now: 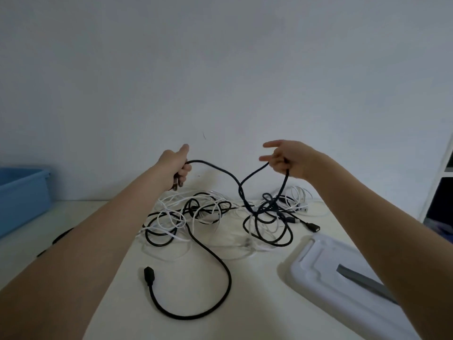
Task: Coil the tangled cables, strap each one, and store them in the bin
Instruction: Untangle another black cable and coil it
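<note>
Head view: L hand (174, 168) is raised over the table (117, 278) w/ fingers curled round the plug end of a black cable (215, 169), thumb up; R hand (286, 158) pinches the same cable further along, index and another finger sticking out straight. Cable sags between the hands, crosses itself and drops into the black-and-white tangle (215, 217) lying mid-table. Blue bin (22, 192) sits at far L edge, well apart from the tangle; white lid (326, 271) lies near R, by the R forearm.
</note>
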Tool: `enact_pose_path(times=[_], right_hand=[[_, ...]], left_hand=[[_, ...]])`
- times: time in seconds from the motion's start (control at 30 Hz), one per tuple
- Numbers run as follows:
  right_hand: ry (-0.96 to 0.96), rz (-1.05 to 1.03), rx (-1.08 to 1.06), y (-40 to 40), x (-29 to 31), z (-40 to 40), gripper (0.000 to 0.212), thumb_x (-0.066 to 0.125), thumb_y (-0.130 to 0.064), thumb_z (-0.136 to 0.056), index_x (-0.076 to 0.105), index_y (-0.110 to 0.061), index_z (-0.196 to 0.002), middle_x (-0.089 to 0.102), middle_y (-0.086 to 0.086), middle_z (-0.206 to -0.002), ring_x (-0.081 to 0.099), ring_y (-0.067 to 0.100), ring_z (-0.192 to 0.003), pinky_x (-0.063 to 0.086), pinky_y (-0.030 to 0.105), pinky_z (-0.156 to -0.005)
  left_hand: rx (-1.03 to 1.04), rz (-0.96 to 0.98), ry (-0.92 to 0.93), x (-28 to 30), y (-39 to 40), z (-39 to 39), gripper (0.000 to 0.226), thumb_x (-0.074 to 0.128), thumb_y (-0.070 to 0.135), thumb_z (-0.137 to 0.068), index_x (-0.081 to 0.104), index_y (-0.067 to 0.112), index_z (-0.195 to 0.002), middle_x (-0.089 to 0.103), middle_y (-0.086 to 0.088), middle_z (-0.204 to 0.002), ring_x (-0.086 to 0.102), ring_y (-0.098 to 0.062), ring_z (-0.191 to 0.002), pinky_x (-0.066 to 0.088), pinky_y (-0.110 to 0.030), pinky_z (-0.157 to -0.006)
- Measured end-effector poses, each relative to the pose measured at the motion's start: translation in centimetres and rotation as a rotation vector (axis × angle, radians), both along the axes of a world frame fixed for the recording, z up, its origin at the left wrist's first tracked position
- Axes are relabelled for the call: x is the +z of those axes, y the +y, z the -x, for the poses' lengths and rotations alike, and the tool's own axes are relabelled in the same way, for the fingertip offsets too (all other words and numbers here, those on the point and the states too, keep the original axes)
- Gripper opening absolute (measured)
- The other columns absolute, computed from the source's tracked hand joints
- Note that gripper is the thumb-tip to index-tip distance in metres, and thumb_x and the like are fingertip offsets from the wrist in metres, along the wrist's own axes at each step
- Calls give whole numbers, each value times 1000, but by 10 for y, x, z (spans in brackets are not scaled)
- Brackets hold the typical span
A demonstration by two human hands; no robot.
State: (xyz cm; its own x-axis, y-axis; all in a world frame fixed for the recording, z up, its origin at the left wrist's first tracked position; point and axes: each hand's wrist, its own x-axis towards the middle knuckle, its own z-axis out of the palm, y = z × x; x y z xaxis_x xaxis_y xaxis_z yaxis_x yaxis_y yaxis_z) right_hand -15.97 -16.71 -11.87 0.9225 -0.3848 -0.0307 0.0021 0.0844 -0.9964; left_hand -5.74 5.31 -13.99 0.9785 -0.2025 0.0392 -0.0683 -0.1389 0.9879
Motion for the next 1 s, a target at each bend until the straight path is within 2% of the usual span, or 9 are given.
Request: enact_pose_path(times=[0.13, 0.23, 0.37, 0.47, 0.57, 0.63, 0.7, 0.83, 1.0], right_hand=[[270, 553, 91, -13, -34, 13, 27, 41, 11, -91, 64, -4, -92, 57, 11, -85, 43, 10, -42, 36, 15, -36], [504, 872, 267, -8, -46, 21, 22, 59, -12, -90, 62, -7, -111, 59, 6, -109, 57, 13, -61, 53, 20, -61], [546, 823, 459, 5, -53, 22, 51, 66, -41, -83, 53, -17, -126, 45, 1, -133, 67, 16, -83, 55, 22, -69], [608, 919, 502, 20, -62, 21, 55, 66, -50, -79, 53, -17, -121, 53, 4, -112, 65, 16, -72, 51, 20, -59], [653, 960, 627, 39, -77, 18, 34, 66, -41, -83, 59, -10, -96, 56, 5, -85, 52, 12, -55, 43, 17, -46], [597, 931, 598, 44, -76, 10, 19, 66, -24, -84, 59, -8, -92, 54, 5, -76, 47, 11, -48, 37, 15, -40], [448, 980, 305, 42, -60, -3, 16, 59, -18, -87, 61, -4, -94, 57, 6, -75, 45, 11, -44, 35, 16, -39], [-48, 864, -267, 28, -3, -15, 23, 55, -18, -88, 70, -2, -94, 68, 15, -87, 47, 15, -57, 37, 26, -56], [-268, 904, -292, 29, 48, -7, 21, 50, -20, -91, 70, -21, -100, 70, 7, -98, 45, 13, -57, 37, 23, -58]], left_hand=[[-66, 343, 109, 8, -11, 8, 25, 51, 33, -96, 44, 15, -80, 39, 5, -35, 24, -5, -25, 28, -12, -32], [-120, 447, 142, 15, -25, 17, 23, 53, 30, -95, 44, 16, -79, 36, 6, -33, 23, -5, -24, 27, -12, -32], [-162, 460, 150, 18, -41, 28, 23, 51, 27, -96, 42, 17, -78, 35, 7, -32, 23, -5, -24, 26, -12, -32], [-149, 495, 160, 20, -43, 31, 27, 50, 25, -96, 38, 17, -74, 34, 7, -32, 24, -5, -24, 25, -12, -33], [-115, 528, 153, 23, -39, 30, 27, 49, 21, -96, 37, 17, -73, 33, 7, -32, 24, -5, -24, 25, -11, -34], [-94, 527, 141, 24, -34, 29, 27, 49, 20, -96, 36, 16, -72, 34, 7, -31, 24, -5, -24, 25, -10, -34], [-55, 524, 114, 27, -26, 27, 28, 49, 21, -95, 37, 15, -71, 35, 7, -32, 25, -5, -24, 26, -11, -34], [39, 594, 76, 35, -14, 21, 29, 50, 28, -95, 40, 15, -70, 37, 8, -33, 26, -6, -25, 28, -12, -34], [13, 622, 90, 39, -8, 16, 33, 49, 33, -96, 39, 14, -70, 35, 8, -31, 25, -6, -24, 27, -10, -32]])
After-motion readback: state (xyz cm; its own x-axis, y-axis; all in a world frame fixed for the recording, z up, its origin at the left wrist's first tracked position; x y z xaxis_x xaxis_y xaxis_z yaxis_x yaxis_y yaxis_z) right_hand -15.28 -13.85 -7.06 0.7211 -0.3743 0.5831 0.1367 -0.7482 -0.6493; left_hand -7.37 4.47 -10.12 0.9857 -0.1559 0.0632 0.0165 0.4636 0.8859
